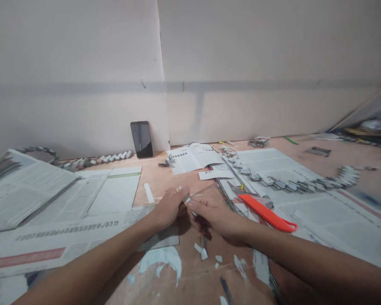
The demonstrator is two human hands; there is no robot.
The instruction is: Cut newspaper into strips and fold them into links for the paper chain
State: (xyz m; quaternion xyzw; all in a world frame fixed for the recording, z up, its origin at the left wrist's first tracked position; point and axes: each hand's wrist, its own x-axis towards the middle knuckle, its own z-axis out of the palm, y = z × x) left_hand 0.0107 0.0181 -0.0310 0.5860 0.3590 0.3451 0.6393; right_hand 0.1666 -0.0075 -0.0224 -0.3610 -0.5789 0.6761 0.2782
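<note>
My left hand (169,206) and my right hand (216,215) meet over the middle of the table, fingers closed. Between the fingertips of both is a small folded strip of paper (187,201), mostly covered by them. Beyond my right hand, an orange-handled folding saw or knife (265,212) lies on paper strips. A zigzag chain of folded paper (281,184) curves across the newspaper to the right. White paper scraps (204,253) are scattered just below my hands.
Newspaper sheets (66,228) cover the left side, and another newspaper (330,228) the right. A smartphone (142,140) leans against the wall (241,55). An unfolded white paper (195,159) lies at the back. Another folded-paper chain (114,157) runs along the wall.
</note>
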